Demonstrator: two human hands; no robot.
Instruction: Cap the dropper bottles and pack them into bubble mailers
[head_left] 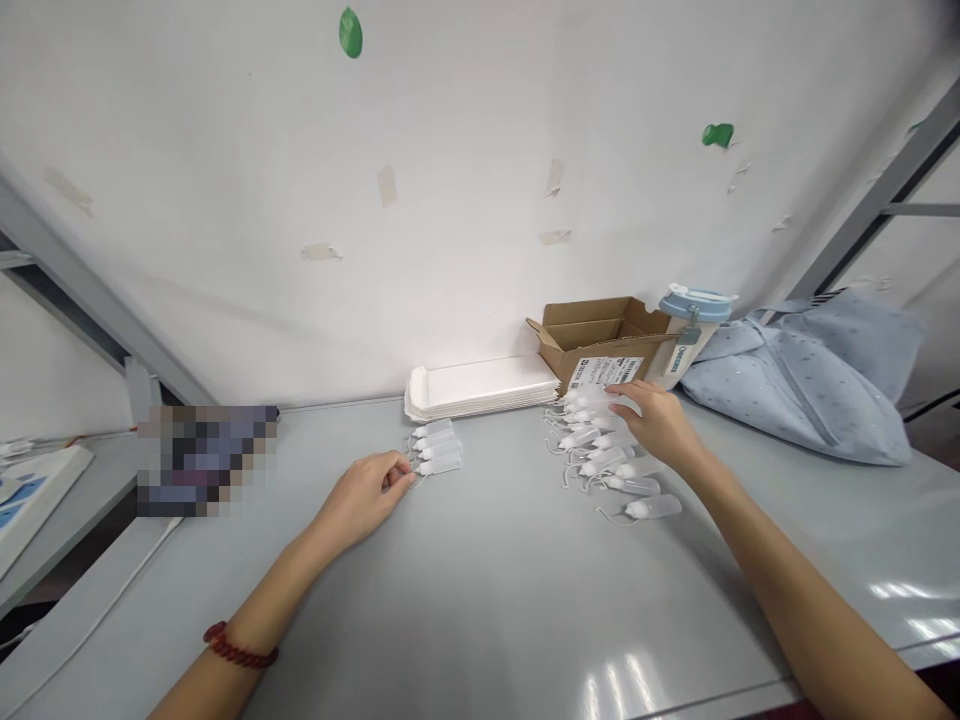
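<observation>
Two groups of small white plastic bottles with thin strings lie on the grey table (487, 590). The left group (436, 447) has several bottles side by side. My left hand (364, 495) rests just left of them, fingers curled in a pinch at their string ends. The right group (611, 460) is a longer row of several bottles. My right hand (656, 420) lies over its far end, fingers stretched flat toward the topmost bottles, next to a cardboard box.
A stack of white trays (480, 388) sits at the back wall. Right of it stand an open cardboard box (600, 335) with a label and a cup with a blue lid (690, 330). A pale blue bag (810, 380) lies at the right.
</observation>
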